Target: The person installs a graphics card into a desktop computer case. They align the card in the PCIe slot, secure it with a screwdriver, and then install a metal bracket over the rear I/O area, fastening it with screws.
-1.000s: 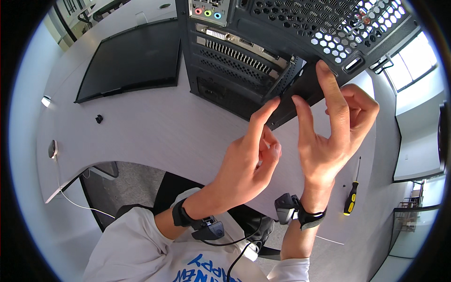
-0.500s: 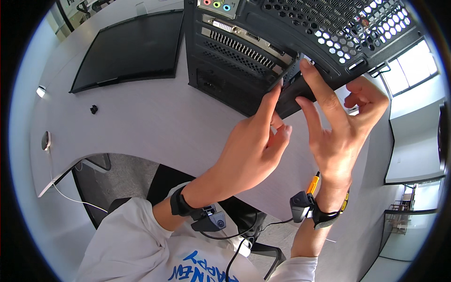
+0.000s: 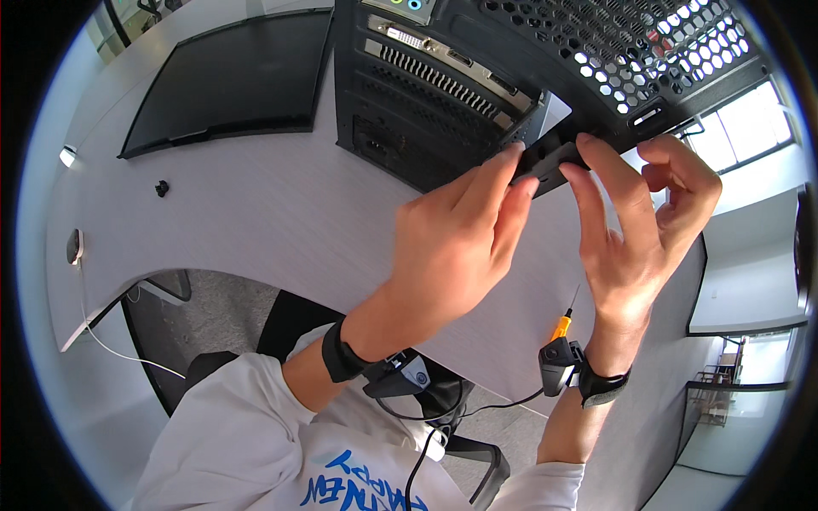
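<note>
A black computer case (image 3: 409, 128) stands at the upper middle, its port side and honeycomb vent panel facing me. At its near edge is a narrow black plate (image 3: 550, 168), angled off the case beside the slot openings. My left hand (image 3: 452, 243) pinches the plate's left end between thumb and index finger. The thumb and index finger of my right hand (image 3: 630, 234) close on the right end, while the other fingers curl away. Whether the plate is still joined to the case cannot be made out. A graphics card bracket (image 3: 443, 53) with video ports shows in the case.
A black monitor (image 3: 230, 81) lies at the upper left of the pale desk (image 3: 281, 204). Near it are a small black part (image 3: 162, 188) and a round device (image 3: 75, 247) on a white cable. A screwdriver with an orange handle (image 3: 561, 327) lies beside my right wrist.
The narrow black plate has swung out from the case edge, and both hands now pinch it. My right fingers have come down from the case; the screwdriver shows more fully.
</note>
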The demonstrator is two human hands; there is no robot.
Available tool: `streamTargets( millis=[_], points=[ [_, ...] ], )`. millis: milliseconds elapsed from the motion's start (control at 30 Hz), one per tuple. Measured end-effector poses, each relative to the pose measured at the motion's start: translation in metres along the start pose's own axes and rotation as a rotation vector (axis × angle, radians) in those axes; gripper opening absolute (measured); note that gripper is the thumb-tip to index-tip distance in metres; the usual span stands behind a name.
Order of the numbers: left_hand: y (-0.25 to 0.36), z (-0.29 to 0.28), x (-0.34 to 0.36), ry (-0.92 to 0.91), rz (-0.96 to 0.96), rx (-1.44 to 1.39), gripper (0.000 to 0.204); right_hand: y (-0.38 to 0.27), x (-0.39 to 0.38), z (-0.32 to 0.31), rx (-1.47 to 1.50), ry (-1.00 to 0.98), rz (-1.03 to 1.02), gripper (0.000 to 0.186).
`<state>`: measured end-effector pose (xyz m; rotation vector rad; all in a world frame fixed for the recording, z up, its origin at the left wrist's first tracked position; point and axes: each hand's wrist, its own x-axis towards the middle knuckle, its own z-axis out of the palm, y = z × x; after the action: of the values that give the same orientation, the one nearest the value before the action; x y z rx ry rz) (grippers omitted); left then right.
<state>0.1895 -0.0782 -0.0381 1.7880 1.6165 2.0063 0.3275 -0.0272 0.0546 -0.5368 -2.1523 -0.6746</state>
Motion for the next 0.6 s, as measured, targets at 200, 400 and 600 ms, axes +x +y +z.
streamTargets(
  millis=[200,400,600],
  points=[
    [-0.009,-0.004,0.001,-0.003,0.022,-0.030,0.028,-0.011,-0.012,0.007,0.102,0.033,0.126,0.036],
    [-0.003,-0.015,0.001,0.043,0.166,-0.017,0.029,-0.033,-0.028,-0.008,0.667,0.011,0.496,0.031],
    [0.007,-0.030,-0.003,-0.095,0.190,-0.066,0.033,-0.065,-0.051,-0.017,0.713,0.052,0.690,0.038]
  ],
)
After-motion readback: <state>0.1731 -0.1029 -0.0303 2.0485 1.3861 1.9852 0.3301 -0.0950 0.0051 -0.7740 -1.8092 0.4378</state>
